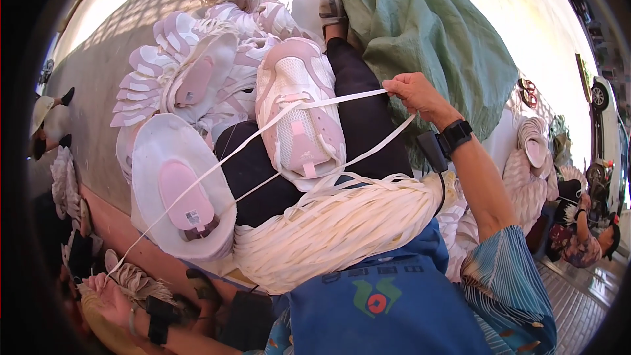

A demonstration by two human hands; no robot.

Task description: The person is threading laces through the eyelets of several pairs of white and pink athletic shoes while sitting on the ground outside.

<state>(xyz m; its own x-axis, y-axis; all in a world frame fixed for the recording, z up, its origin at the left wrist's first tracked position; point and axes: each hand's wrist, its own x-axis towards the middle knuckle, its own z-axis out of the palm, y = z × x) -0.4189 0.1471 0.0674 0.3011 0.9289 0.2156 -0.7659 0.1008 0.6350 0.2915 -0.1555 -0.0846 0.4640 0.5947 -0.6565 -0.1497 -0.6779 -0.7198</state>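
A pink and white sneaker [299, 115] lies on my lap, sole down, toe pointing away. A flat white shoelace [342, 100] runs through its eyelets and stretches taut to both sides. My right hand [415, 94] pinches one end of the lace, pulled out to the right above the shoe. My left hand [105, 289] is stretched far down to the left and holds the other end. A thick bundle of white laces [335, 223] rests across my lap, just below the shoe.
A heap of pink and white sneakers [190, 79] lies at my left, one upturned close by [181, 190]. A green sack [427, 33] bulges on the right. Another seated person [582, 236] is at the far right, someone else [46, 125] at the far left.
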